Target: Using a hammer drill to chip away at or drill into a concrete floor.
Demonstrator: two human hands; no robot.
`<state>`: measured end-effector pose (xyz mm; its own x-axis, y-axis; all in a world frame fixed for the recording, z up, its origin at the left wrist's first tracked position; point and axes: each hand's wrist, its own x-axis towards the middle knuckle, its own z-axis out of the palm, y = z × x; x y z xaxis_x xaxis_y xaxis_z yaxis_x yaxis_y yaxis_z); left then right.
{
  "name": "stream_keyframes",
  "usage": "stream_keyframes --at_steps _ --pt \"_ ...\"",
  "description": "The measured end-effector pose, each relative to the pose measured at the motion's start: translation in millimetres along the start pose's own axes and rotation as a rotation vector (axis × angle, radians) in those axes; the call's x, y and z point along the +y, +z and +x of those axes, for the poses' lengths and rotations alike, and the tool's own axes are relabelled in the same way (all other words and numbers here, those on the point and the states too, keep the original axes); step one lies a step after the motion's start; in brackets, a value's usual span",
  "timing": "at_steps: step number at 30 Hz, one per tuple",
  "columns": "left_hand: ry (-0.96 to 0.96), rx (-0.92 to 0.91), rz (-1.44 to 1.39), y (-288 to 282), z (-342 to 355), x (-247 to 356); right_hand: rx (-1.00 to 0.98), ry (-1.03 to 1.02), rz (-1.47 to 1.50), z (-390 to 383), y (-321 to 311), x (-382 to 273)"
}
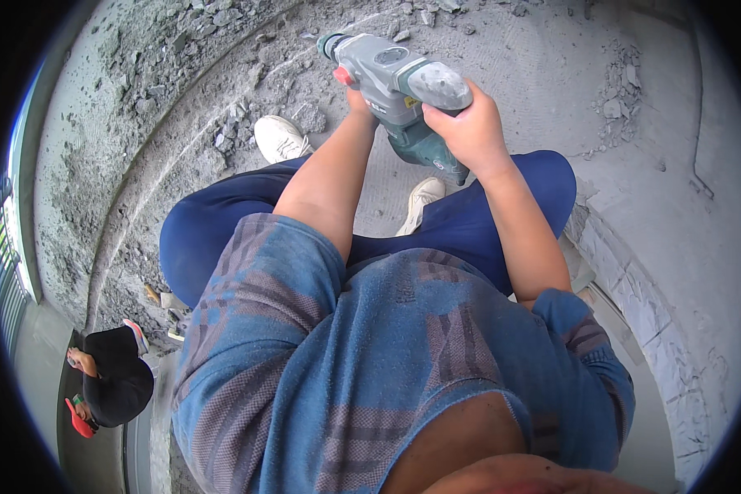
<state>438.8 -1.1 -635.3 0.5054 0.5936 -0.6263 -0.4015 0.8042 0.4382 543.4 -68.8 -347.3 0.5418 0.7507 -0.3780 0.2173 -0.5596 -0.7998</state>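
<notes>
A grey and dark-green rotary hammer (387, 70) with a red knob lies across both my hands, above my shoes. Its chuck points to the far left; a bit in it cannot be clearly made out. My right hand (479, 132) is closed around the rear handle, thumb on the near side. My left hand (361, 104) holds the tool's front part from below; the body of the tool hides most of its fingers. The dusty ground (222, 82) beyond the chuck is broken up, with a curved groove and chips of concrete.
Rubble (230, 128) lies left of my white shoe (280, 138), and more chips (622, 99) lie at the far right. A person in black with a red cap (119, 379) crouches at the lower left. A thin rod or cable (697, 140) runs along the right side.
</notes>
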Motion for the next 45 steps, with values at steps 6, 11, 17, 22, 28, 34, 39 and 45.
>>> stream_keyframes --at_steps 6,11,17,22,28,34,39,45 --pt "0.046 -0.111 -0.121 1 11 -6 -0.017 -0.023 -0.087 22 -3 -3" --pt "0.042 0.093 -0.157 -14 34 -1 -0.106 0.007 -0.111 53 1 -17" --pt "-0.005 0.237 0.271 28 23 15 -0.069 0.077 0.007 71 -19 -6" --pt "-0.016 0.291 0.572 26 6 30 -0.113 0.068 0.270 62 -32 48" --pt "-0.026 0.338 1.183 -31 2 29 -0.046 0.204 0.633 19 -22 87" --pt "0.016 0.166 0.822 -63 1 17 -0.046 0.105 0.330 1 -5 76" --pt "-0.063 -0.209 0.082 -32 -14 -22 0.027 0.013 0.117 -11 -21 47" --pt "-0.288 -0.339 -0.241 -56 -4 -7 -0.111 0.040 -0.184 -20 11 -12"
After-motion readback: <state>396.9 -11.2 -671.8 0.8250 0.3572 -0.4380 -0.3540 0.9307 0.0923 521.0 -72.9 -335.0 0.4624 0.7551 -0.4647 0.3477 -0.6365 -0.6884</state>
